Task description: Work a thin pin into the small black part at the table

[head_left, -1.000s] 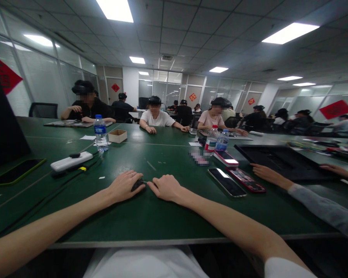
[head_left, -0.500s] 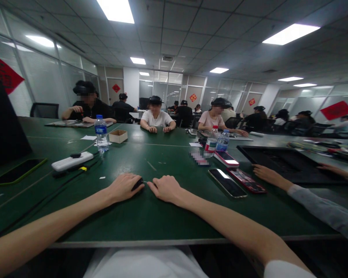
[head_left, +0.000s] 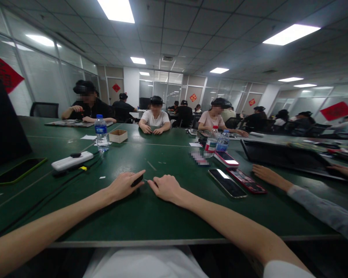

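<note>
My left hand (head_left: 124, 186) rests on the green table (head_left: 174, 220) near its front edge, wrapped round a small black object (head_left: 137, 180), with the index finger raised and stretched forward. Just right of it lies my right hand (head_left: 165, 187), its fingers curled down on the tabletop. A thin light-coloured piece shows at my right thumb and forefinger, pointing toward the black object; it is too small to name. A narrow gap separates the two hands.
A white power strip (head_left: 72, 161) with cables and a bottle (head_left: 101, 133) stand left. Phones (head_left: 227, 183) and two bottles (head_left: 222, 141) are right. Beyond them, a neighbour's hand (head_left: 270, 177) lies near a tilted black tray (head_left: 286, 156). People sit opposite.
My left index finger has lifted off the black object. At the right, the black tray has been tipped up by the neighbour. The person opposite has drawn their hands closer together.
</note>
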The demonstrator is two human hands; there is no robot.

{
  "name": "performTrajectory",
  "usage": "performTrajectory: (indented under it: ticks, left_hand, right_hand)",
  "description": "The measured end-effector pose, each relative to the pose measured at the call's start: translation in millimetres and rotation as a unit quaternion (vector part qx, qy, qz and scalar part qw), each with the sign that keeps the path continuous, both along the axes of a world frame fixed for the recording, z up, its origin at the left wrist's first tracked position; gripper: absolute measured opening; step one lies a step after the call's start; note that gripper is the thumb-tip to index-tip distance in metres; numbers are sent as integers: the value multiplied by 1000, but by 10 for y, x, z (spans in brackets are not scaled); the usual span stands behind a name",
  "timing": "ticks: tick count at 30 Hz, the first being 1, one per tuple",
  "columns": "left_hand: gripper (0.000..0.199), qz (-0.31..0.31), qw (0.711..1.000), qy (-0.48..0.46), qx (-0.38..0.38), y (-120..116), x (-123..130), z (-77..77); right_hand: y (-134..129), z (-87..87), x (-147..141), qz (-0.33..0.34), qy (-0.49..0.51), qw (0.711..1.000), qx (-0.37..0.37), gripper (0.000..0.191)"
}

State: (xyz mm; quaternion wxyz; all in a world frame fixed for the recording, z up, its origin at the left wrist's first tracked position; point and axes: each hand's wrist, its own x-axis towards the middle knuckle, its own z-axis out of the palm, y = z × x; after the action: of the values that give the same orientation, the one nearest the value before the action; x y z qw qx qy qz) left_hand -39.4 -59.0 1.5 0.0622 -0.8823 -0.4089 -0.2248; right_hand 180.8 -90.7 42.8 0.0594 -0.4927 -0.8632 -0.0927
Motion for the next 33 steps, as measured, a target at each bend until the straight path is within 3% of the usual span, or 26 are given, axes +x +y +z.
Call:
performTrajectory:
  ticks: [9,20,33]
  left_hand:
    - [47,-24,999,-5,-24,-39,31,32]
    - [43,-4,1000,11,-24,-50,35,45]
    - [42,-18,998,32,49,-53,40,60]
  right_hand:
    - [-18,26,-14,-19,1,1000,-23,69]
    - [0,12,0,-8,1,1000,-14,69]
    - [-25,51,10,8,-9,1000,-13,68]
